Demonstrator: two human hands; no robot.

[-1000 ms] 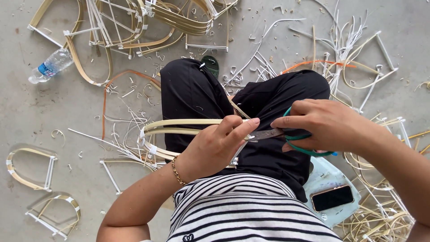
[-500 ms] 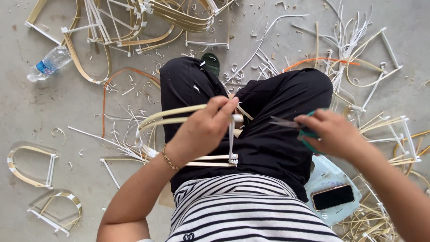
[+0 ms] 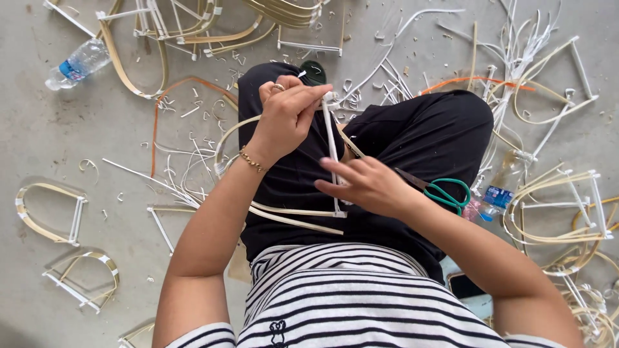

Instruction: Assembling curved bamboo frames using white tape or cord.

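One arched pale cane frame with white plastic struts lies across the lap. The left hand pinches its top strut; the right hand, fingers loosely spread, touches the strut and carries one pair of green-handled scissors. One clear plastic bottle and several finished frames lie on the floor.

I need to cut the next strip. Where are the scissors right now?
In the head view, the green-handled scissors lie on the person's black trousers on their right side, just past the right hand.
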